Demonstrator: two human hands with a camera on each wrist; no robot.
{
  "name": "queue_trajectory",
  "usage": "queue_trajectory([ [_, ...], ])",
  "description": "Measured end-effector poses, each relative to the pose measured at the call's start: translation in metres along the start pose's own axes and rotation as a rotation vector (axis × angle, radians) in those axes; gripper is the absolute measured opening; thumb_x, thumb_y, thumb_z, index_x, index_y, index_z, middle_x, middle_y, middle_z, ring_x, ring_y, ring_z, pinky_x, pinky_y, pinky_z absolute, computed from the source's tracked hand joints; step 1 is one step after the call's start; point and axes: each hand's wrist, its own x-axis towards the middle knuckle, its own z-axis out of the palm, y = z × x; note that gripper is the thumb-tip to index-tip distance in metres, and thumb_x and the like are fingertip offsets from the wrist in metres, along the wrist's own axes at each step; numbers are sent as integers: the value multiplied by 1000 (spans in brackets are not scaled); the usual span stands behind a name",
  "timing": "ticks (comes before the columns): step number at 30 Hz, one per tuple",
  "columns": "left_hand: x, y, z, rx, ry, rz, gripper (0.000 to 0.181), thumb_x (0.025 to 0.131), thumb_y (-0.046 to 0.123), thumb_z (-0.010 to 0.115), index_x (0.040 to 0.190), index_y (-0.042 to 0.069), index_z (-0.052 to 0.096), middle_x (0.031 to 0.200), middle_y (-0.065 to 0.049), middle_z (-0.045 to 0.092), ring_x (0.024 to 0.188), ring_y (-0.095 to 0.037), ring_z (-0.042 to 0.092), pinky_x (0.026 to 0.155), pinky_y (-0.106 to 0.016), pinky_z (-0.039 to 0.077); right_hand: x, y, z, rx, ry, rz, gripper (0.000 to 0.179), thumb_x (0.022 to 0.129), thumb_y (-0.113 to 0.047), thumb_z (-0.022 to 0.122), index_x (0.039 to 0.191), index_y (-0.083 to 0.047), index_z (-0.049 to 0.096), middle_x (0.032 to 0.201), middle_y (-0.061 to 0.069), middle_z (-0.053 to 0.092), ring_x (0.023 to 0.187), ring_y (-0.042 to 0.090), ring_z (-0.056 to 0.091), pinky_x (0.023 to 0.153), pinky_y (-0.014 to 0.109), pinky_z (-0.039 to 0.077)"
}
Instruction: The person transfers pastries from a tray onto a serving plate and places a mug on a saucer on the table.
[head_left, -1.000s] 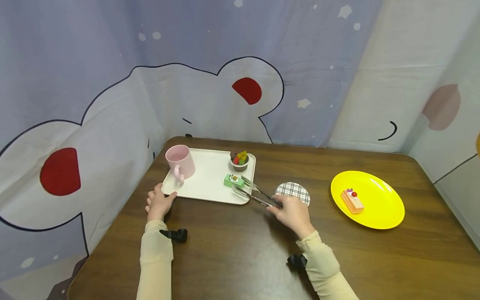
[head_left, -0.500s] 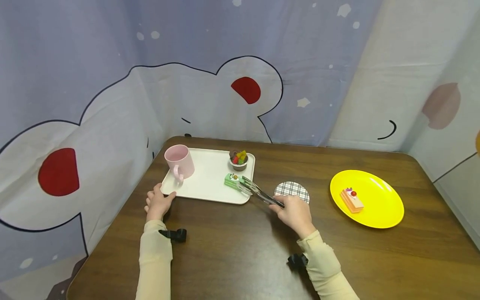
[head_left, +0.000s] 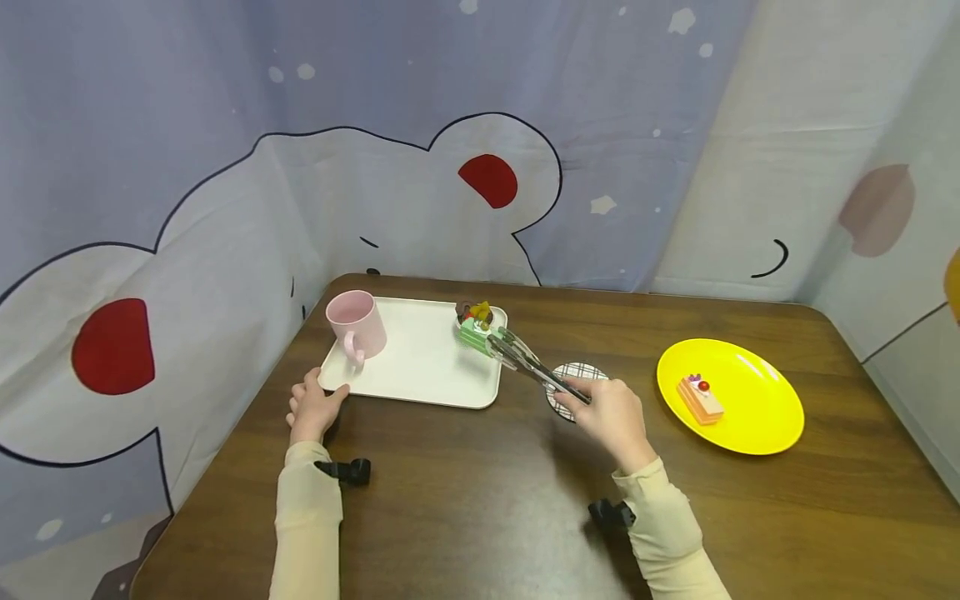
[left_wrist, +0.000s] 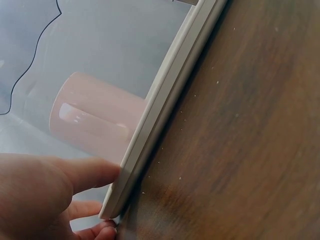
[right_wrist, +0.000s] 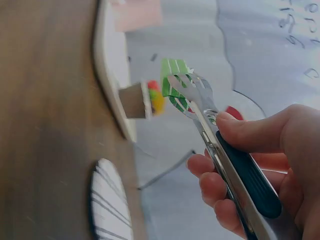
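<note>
Green rectangular toy cake point(head_left: 472, 336), held above the white rectangular tray point(head_left: 420, 367) in silver metal tongs point(right_wrist: 245, 170), could slip if the right hand point(head_left: 617, 417), its fingers point(right_wrist: 212, 186) pinching those tongs, relaxes (the left hand's fingers point(left_wrist: 95, 174) pinch the tray's corner).

A curtained-off corner is shown; whether it is set in a home or a studio cannot be told. A wood-grain table point(head_left: 450, 500) is closed in by hanging fabric point(head_left: 390, 67) printed with large cartoon figures and pale stars. Tableware is laid out: a pink mug point(head_left: 362, 327), a white tray point(head_left: 420, 354), a yellow plate point(head_left: 753, 404).
</note>
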Motion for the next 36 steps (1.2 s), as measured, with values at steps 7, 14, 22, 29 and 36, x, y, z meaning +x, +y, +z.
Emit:
queue_trajectory([
  [7,2,0,1,9,-10,-6,76,97,33,50,152,2,8,148,-35,11,135,-51,13,106,-60,13,0,11,-28,24,72,5,32,80,-27,77,106,-9,76,92,17,75,78,38,70,53,38,45],
  [14,5,0,3,15,-4,-10,76,96,33,50,152,2,9,148,-35,12,135,-51,14,106,-60,14,-3,29,-58,4,127,81,33,81,-27,76,107,-9,75,81,19,74,66,36,64,47,34,35],
  [22,6,-1,3,12,-9,-8,76,97,32,49,152,1,8,148,-35,12,135,-51,14,106,-60,14,-12,52,-88,-54,208,117,32,81,-25,76,106,-6,75,70,16,72,51,21,51,46,29,29],
  [29,5,-1,2,18,-13,-4,76,97,33,49,152,1,7,148,-36,12,135,-52,13,106,-61,14,-19,71,-106,-73,228,201,32,81,-25,76,107,-7,75,49,11,62,51,21,46,46,30,27],
  [36,4,-1,0,22,-7,-8,77,97,32,48,152,0,7,149,-36,11,136,-52,13,107,-61,14,-30,94,-124,-105,169,352,42,87,-36,69,118,-8,70,55,9,68,71,40,64,47,31,30],
])
